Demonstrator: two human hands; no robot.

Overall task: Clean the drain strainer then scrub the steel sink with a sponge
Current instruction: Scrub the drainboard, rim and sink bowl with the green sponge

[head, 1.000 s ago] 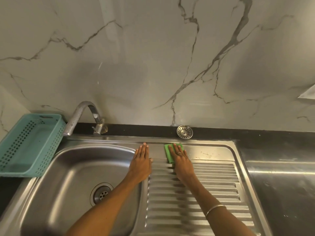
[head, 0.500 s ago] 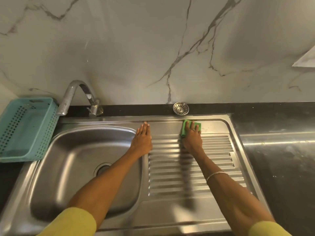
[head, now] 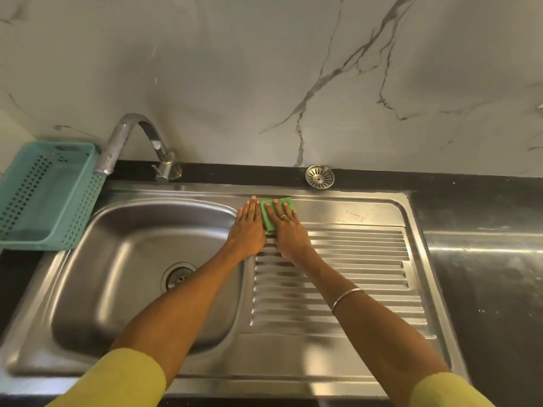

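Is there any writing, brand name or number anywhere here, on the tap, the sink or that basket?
None can be read: the tap, steel sink, teal basket, green sponge, drain strainer and marble wall show no text, label or number.

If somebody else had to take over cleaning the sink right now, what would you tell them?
Left hand: flat on the steel sink, on the strip between bowl and draining board, holding nothing.
Right hand: straight fingers pressing the green sponge onto the flat far edge of the draining board.
Drain strainer: out of the drain, lying on the black ledge behind the sink.
Done: strainer looks clean and set aside; scrubbing is under way.
Left: probably the ridged board and the bowl, then likely putting the strainer back in the drain.
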